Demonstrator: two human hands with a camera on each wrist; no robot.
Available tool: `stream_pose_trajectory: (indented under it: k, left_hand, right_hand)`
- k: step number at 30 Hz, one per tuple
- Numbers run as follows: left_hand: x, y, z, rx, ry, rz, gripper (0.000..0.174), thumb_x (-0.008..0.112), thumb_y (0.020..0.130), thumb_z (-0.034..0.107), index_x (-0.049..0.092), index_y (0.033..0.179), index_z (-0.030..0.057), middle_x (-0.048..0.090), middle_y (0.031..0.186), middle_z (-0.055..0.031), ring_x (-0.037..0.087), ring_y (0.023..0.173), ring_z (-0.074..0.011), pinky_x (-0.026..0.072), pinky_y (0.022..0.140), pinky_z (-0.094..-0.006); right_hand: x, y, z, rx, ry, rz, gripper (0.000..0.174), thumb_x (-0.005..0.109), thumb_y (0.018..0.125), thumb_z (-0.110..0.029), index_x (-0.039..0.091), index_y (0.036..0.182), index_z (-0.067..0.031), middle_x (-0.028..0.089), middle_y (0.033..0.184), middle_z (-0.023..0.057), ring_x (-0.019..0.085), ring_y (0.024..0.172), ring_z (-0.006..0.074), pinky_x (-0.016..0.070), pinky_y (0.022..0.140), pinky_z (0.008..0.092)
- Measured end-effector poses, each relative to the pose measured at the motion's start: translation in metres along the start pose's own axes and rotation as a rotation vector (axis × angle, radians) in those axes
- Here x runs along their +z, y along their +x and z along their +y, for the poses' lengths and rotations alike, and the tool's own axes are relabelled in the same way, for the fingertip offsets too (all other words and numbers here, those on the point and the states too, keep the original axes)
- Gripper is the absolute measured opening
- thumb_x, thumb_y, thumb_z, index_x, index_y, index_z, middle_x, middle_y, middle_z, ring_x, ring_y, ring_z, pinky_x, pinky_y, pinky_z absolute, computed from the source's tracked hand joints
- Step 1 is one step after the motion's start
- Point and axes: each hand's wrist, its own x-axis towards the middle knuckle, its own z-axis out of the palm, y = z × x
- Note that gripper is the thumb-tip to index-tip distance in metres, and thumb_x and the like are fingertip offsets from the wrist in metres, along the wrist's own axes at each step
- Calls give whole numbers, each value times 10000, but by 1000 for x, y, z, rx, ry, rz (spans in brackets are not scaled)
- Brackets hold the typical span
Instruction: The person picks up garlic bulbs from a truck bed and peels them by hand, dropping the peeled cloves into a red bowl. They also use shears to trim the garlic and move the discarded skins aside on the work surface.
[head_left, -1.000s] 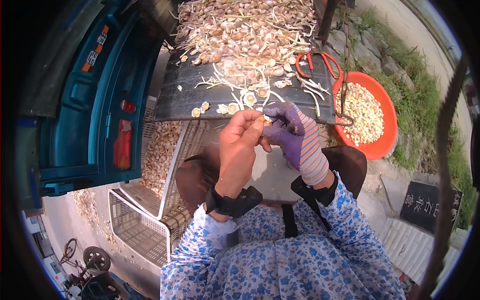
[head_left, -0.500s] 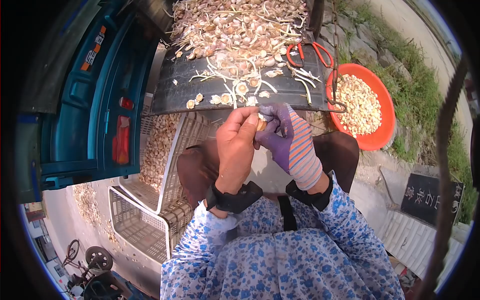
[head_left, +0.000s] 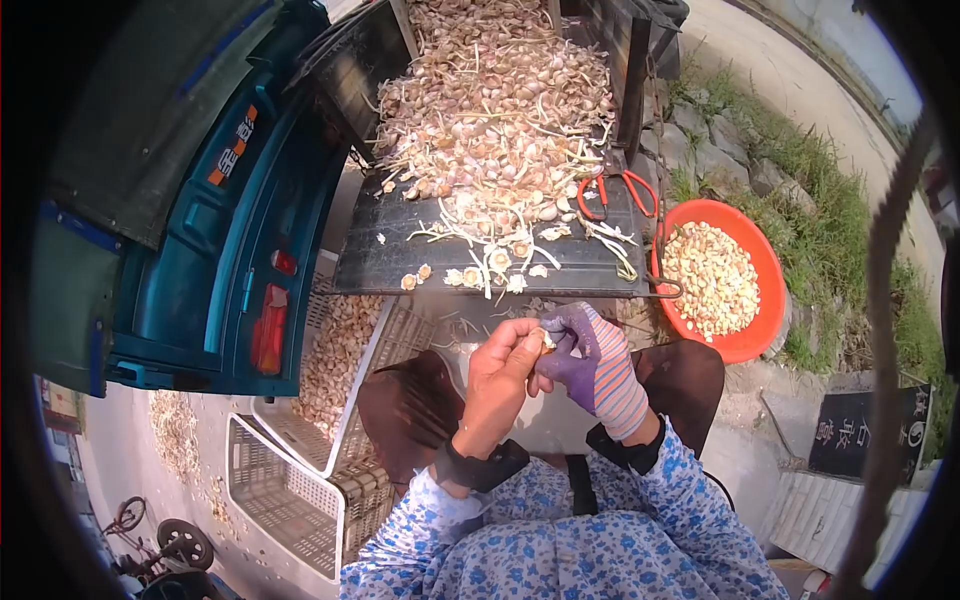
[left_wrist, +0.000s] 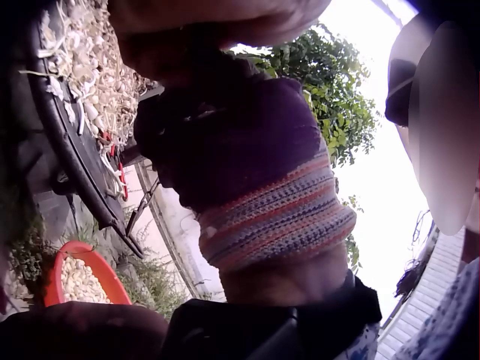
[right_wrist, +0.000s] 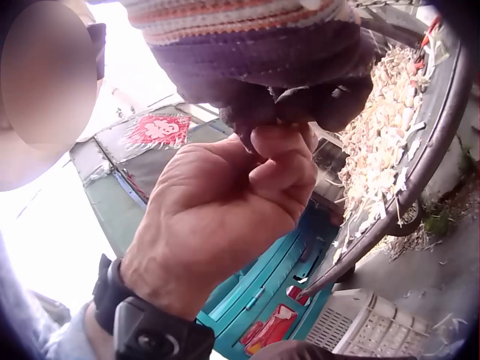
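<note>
In front of the seated person's lap, the bare left hand (head_left: 495, 385) pinches a small garlic clove (head_left: 547, 341) between thumb and forefinger. Across from it, the right hand (head_left: 605, 365), in a purple glove with a striped cuff, grips the same clove with bent fingers. Fingertips of both hands meet around the clove and hide most of it. In the right wrist view the bare fingers (right_wrist: 281, 169) curl in right under the dark glove. Just beyond the hands, trimmed garlic ends (head_left: 498, 260) and stalks lie on a black tailgate (head_left: 370, 268).
A heap of garlic (head_left: 490, 120) covers the tailgate's far part, with red-handled scissors (head_left: 603, 195) at its right. An orange basin (head_left: 745, 345) of peeled cloves stands right, near a hanging chain. White crates (head_left: 280, 500), one with garlic, and a teal vehicle (head_left: 200, 290) are left.
The head view has tilted up, so tailgate, basin and hands sit lower in it. Both hands stay together on the clove, with small shifts of the fingers.
</note>
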Motion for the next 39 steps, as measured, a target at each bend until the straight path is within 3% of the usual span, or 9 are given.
stream_pose_trajectory:
  k: [6, 9, 12, 16, 19, 22, 26, 29, 39]
  left_hand:
    - [12, -10, 8, 108, 144, -112, 187, 470, 960, 135, 555, 1078, 16, 587, 749, -14, 545, 567, -66, 380, 489, -198]
    - [14, -11, 5, 198, 364, -113, 187, 482, 949, 114, 547, 1085, 4, 586, 729, -31, 540, 552, -74, 400, 488, -219]
    - [16, -12, 3, 378, 580, -59, 223, 509, 923, 85, 531, 1122, -14, 589, 742, -44, 567, 581, -91, 434, 509, -230]
    - [14, -11, -3, 368, 592, -152, 182, 517, 919, 81, 533, 1072, -16, 591, 750, -49, 563, 571, -92, 425, 494, -234]
    - [12, -14, 1, 193, 491, -145, 137, 504, 936, 109, 541, 1003, -5, 585, 744, -52, 565, 568, -91, 409, 488, -225]
    - [14, -14, -2, 83, 118, -81, 138, 484, 951, 134, 549, 939, 13, 558, 592, -23, 521, 502, -66, 390, 469, -214]
    - [16, -19, -1, 66, 258, -107, 118, 514, 935, 105, 541, 996, 7, 595, 735, -23, 558, 569, -72, 412, 500, -195]
    - [9, -19, -5, 46, 327, -197, 65, 533, 916, 61, 567, 951, 17, 592, 726, -10, 546, 558, -62, 396, 481, -182]
    - [7, -24, -24, 131, 250, -100, 13, 559, 875, 6, 568, 868, 11, 568, 682, -13, 470, 511, -43, 359, 461, -178]
  right_hand:
    - [-15, -3, 1, -343, -178, 81, 210, 615, 759, -116, 600, 947, -24, 590, 783, 114, 611, 639, 210, 484, 567, 296]
    - [-24, -10, -11, -303, -280, -14, 246, 618, 752, -143, 597, 973, -37, 580, 814, 138, 608, 706, 282, 489, 610, 365]
    - [-34, -8, 1, -452, -767, -76, 273, 615, 748, -183, 586, 984, -47, 566, 833, 161, 582, 743, 349, 474, 648, 441]
    - [-39, -10, -5, -345, -812, -155, 259, 623, 742, -227, 577, 923, -47, 555, 825, 168, 568, 761, 364, 457, 650, 467]
    - [-34, -15, -10, -190, -474, -89, 262, 624, 754, -231, 602, 927, -36, 560, 812, 168, 571, 748, 359, 457, 632, 435]
    - [-24, -21, 3, -327, -332, 13, 270, 611, 777, -224, 621, 961, -26, 575, 806, 172, 576, 732, 354, 460, 625, 401]
    - [-23, -25, -2, -284, -379, -22, 266, 587, 782, -177, 575, 1003, -29, 599, 798, 170, 594, 711, 364, 478, 605, 405]
    - [-25, -22, -1, -268, -614, -130, 196, 591, 774, -185, 527, 881, -34, 577, 748, 179, 596, 708, 372, 467, 582, 426]
    - [-14, -35, 17, -31, -433, -46, 255, 648, 730, -188, 520, 867, -15, 592, 718, 175, 594, 670, 354, 445, 565, 420]
